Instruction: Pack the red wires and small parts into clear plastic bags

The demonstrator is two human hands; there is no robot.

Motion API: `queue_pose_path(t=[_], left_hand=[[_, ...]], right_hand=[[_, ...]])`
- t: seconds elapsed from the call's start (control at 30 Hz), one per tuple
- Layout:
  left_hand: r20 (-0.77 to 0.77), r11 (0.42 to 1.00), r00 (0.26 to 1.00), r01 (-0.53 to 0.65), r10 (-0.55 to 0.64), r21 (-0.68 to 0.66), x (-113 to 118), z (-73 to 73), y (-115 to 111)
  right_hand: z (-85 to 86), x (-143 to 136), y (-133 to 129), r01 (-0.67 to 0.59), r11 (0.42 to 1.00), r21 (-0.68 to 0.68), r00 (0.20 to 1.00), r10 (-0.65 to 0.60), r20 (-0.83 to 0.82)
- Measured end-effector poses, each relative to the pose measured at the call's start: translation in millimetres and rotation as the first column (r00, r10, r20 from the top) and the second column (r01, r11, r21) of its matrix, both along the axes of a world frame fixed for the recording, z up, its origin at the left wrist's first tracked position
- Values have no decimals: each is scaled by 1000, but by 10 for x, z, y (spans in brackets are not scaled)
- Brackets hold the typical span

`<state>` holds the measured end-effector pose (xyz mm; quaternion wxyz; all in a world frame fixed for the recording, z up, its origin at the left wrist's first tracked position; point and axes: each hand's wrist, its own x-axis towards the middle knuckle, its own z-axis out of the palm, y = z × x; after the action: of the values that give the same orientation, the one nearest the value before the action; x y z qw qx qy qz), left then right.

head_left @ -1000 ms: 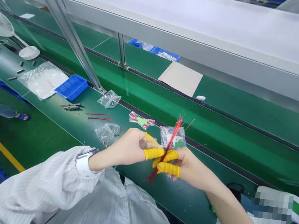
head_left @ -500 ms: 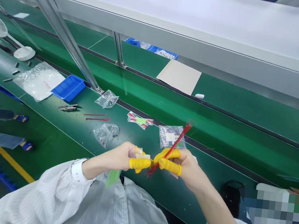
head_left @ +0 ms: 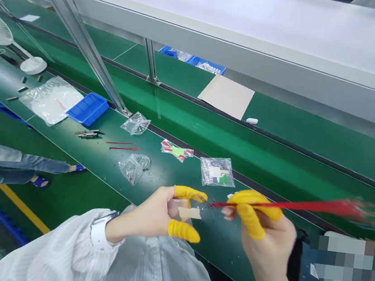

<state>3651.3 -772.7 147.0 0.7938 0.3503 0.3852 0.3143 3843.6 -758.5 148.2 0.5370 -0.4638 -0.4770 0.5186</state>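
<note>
Wire step: apparently tending the left tips of a slim red wire bundle (head_left: 316,206).
Bundle position: near right, above the smooth green benchtop (head_left: 161,173).
Right hand (head_left: 273,237): pinching the bundle in yellow rubbery finger cots (head_left: 251,221).
Left hand (head_left: 157,219): thumb and forefinger parted beside the tips.
Grip requirement: thin strands likely call for steady pinching.
Strand shape: right end fanned, blurred.

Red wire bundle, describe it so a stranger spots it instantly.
Over the green bench, find the right hand in yellow finger covers. It pinches the red wire bundle, which fans out blurred toward the picture's right. Unlike the few loose red wires on the bench, it is thick and held.
</note>
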Motion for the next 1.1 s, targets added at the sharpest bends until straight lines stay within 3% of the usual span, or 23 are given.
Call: queue_pose_path(t=[0.13,0.27,0.43,0.63,0.77,0.93,1.1], left_hand=[[69,993,991,-119,118,8,75,-158,-227],[91,971,972,-204,216,-122,198,-385,-427],[57,929,942,-314,330,-194,217,-427,-419],[128,945,958,-219,255,-244,164,-436,-372],[159,917,961,-156,227,-367,186,-393,-372],[217,921,948,-145,234,-362,229,-351,-353],[184,959,965,-136,185,-249,208,-496,-377]], right_hand=[[22,-108,-218,145,987,62,989,-144,-18],[-107,-264,-413,94,995,-34,991,-97,-91],[-193,-354,-588,184,978,-102,969,-198,-148],[-212,-393,-524,238,960,-147,944,-264,-197],[-296,-429,-516,175,956,-235,972,-206,-114],[-398,-442,-569,329,942,-68,944,-326,56],[-443,-427,-486,319,946,57,946,-322,44]])
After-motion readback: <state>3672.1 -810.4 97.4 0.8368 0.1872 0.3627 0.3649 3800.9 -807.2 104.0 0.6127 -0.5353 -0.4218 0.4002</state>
